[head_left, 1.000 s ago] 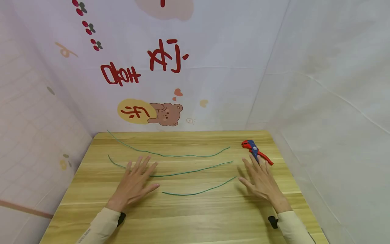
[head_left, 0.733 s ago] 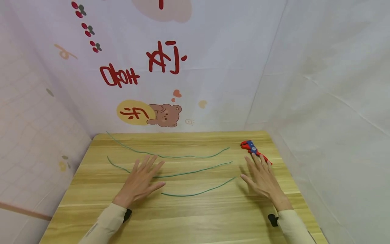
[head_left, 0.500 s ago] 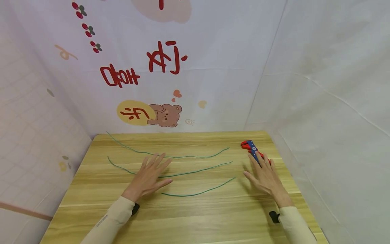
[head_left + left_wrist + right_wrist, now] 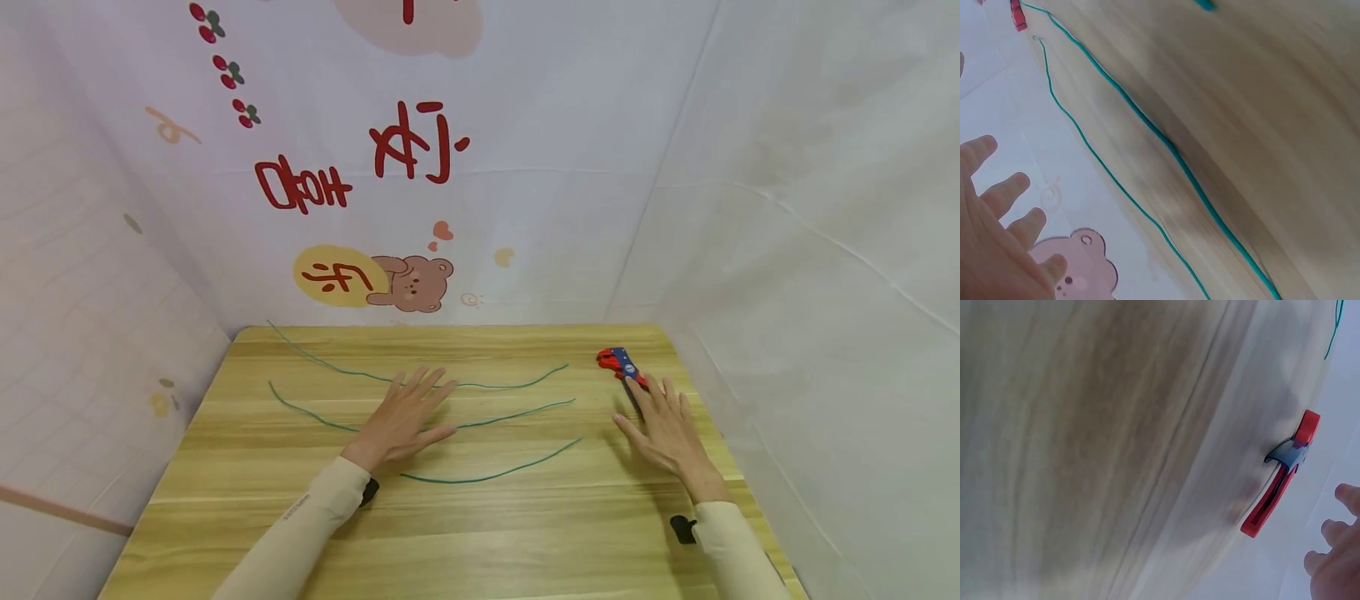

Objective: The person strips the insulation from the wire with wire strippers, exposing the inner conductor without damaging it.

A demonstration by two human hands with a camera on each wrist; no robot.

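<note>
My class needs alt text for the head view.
A person's left hand is spread over two of three green wires on a wooden table; the right hand partly hides a red-and-blue tool. A cartoon bear decorates the wall behind.

Even light casts soft shadows on the tabletop [image 4: 495,533]; wrist views blur.

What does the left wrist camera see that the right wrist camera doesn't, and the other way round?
Only the left wrist view: the left hand and a pink bear print.

Only the right wrist view: the blue part of the red-and-blue tool, and the right hand up close.

Both: green wires, some red of that tool, and the wooden table.
</note>
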